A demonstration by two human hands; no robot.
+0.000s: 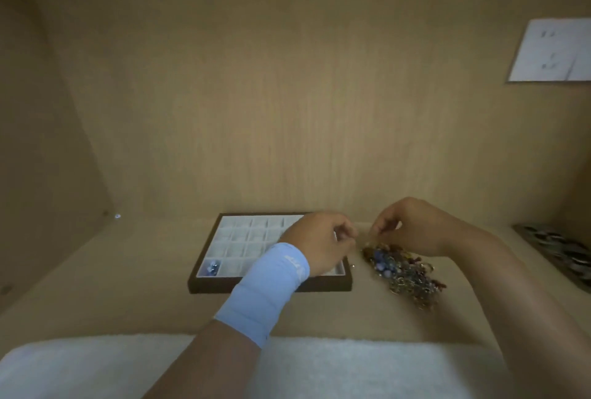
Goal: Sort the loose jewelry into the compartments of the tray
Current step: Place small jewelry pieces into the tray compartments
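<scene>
One compartment only, at the near left corner of the tray (220, 285), has something in it: a few small blue pieces (211, 267). The other cells that I can see show just their pale lining, and those at the right side are hidden under the left hand (319, 238), which has a light blue wristband (271, 283). This hand has its fingers curled and the tips drawn together near the right edge of the tray. The blur does not let me tell whether a piece is between them. Just beside the tray, on the wooden surface, lies the loose jewelry (403, 270), a tangled heap of beads, thin chains and small rings. I judge it light and soft, and easy to snag, so one piece should be taken at a bead or a ring with the fingertips and lifted slowly while the rest is held down. The right hand (412, 226) is over the far end of the heap, also with fingers bent and tips close together; if it pinches a chain, I cannot tell. Far right, a dark tray (556, 248) holds round things, too blurred to name.
</scene>
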